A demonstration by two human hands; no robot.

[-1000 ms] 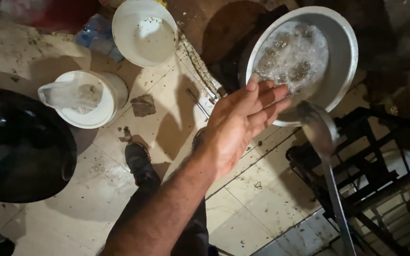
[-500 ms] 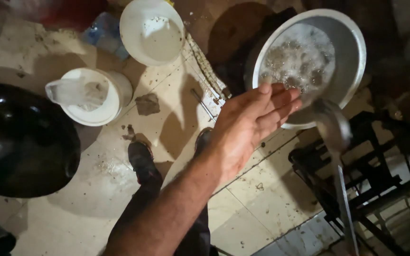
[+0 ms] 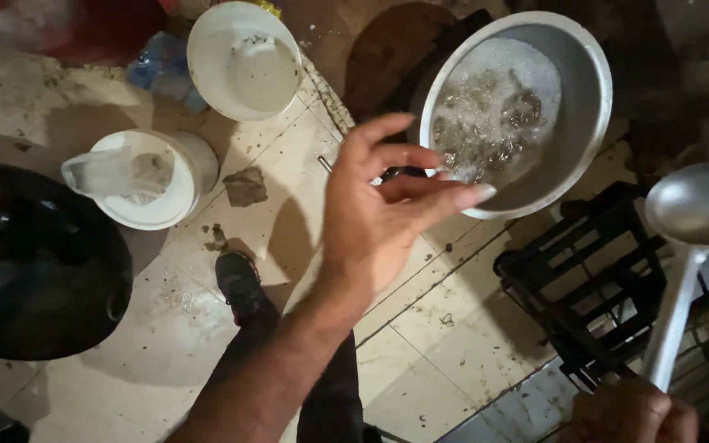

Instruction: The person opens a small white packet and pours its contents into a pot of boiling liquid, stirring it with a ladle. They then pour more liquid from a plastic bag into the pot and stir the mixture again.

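A black wok (image 3: 30,262) sat far left on the floor (image 3: 207,344), then two white buckets (image 3: 153,176) (image 3: 244,57). The left hand (image 3: 375,209) hovered beside one metal pot (image 3: 519,107) of bubbling liquid, fingers (image 3: 445,197) loosely spread, holding nothing; it risked a scald from splashes. The right hand (image 3: 633,414) was closed around one ladle (image 3: 691,238), which could tip over the black stand (image 3: 584,287).

The left hand (image 3: 379,205) has turned and pulled back from the metal pot (image 3: 572,123), its fingers now curled and spread. The ladle (image 3: 691,221) in the right hand (image 3: 633,414) has lifted clear to the pot's right.
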